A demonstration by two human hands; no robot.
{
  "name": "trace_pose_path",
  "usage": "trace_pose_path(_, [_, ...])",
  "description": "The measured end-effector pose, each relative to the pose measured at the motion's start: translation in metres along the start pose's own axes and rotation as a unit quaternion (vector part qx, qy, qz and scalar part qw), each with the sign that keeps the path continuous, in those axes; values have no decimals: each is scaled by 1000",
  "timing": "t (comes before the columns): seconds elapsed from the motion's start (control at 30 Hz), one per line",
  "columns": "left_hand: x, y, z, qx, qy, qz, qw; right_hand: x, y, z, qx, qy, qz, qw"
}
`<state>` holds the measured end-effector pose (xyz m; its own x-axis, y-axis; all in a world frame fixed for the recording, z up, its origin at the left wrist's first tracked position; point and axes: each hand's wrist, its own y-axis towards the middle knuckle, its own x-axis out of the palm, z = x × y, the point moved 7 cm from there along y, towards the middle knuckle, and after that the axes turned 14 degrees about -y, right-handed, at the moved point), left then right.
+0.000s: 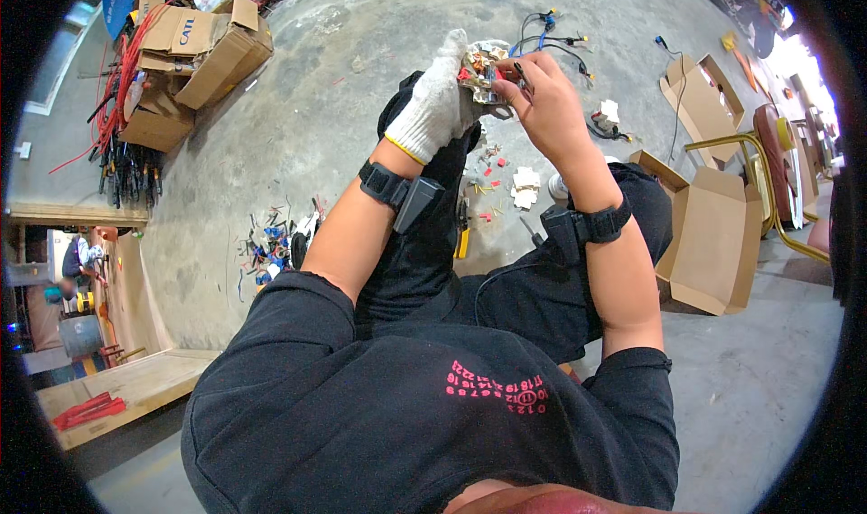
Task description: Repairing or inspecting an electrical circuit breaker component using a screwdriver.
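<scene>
My left hand (432, 112), in a white knitted glove with a yellow cuff edge, is closed around an opened electrical part (483, 67). The part shows a whitish casing with coppery metal and red pieces inside. Against its right side, my bare right hand (553, 103) has thumb and fingers pinched together. A small dark bit shows at those fingertips, too small to name. Both hands are out over the floor beyond my knees. On the floor below them lie white plastic pieces (525, 189) and small red and brass-coloured bits (488, 187).
A yellow-handled tool (463, 234) lies between my legs. Mixed scraps (278, 243) are heaped left of my knee. Opened cardboard boxes (713, 234) and a metal-framed chair (768, 171) stand at right. Blue and black cables (546, 40) lie ahead; a cardboard box (226, 58) with red wires is far left.
</scene>
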<state>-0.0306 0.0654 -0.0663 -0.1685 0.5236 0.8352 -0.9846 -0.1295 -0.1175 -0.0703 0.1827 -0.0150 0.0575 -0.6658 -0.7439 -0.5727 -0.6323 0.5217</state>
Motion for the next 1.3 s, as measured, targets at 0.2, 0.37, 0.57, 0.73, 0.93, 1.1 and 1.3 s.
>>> trace_pose_path(0.2, [-7,6,-5,-14,9,3,1000,0,0,5,33,-16,6,999])
trace_pose_path(0.37, [-10,8,-6,-25,28,-11,999,0,4,13,40,-9,-24,999])
trace_pose_path(0.57, [10,-5,1,-11,-40,-32,999,-3,1,25,110,103,17,988])
trace_pose_path(0.73, [1,1,-1,-16,-97,-49,994,13,-8,46,286,220,-71,930])
trace_pose_path(0.93, [0,3,-2,-19,-102,-64,993,27,-12,36,301,330,-123,886])
trace_pose_path(1.1, [-2,3,1,-17,-90,-54,994,27,-6,31,276,324,-111,898])
trace_pose_path(1.3, [5,-4,4,-16,-70,-64,995,25,-4,33,246,318,-114,909])
